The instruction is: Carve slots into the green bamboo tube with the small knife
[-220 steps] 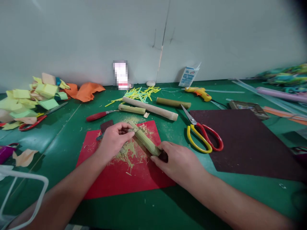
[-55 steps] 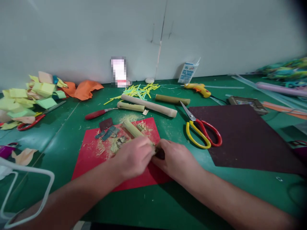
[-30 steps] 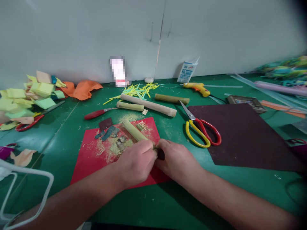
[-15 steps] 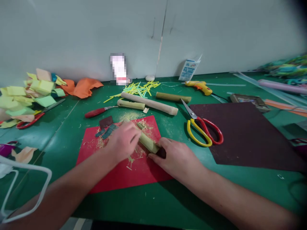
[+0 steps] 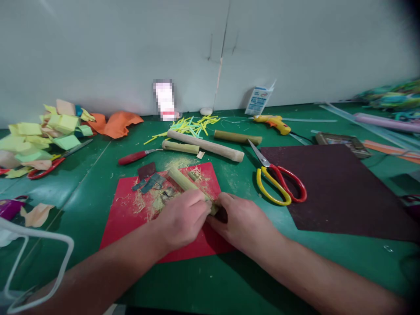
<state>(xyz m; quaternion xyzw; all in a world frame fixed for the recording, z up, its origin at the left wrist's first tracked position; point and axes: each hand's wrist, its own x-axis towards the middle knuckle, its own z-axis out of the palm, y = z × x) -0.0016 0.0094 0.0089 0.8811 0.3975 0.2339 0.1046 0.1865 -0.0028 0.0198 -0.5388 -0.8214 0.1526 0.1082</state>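
A pale green bamboo stick lies slanted over a red sheet. My right hand is closed around its near end. My left hand is closed with the fingers pressed on the stick beside my right hand; whatever it may pinch is hidden. Fine pale shavings are scattered on the sheet. Left of the stick lie dark blue-grey scraps and a brown scrap.
Behind lie a red-handled tool, more bamboo pieces and yellow-green strips. To the right are scissors on a dark sheet and a yellow glue gun. Folded papers pile up at left.
My left hand has slid along the bamboo stick toward me, up to my right hand, baring the stick's far end. My right hand keeps its grip. The view tilts slightly.
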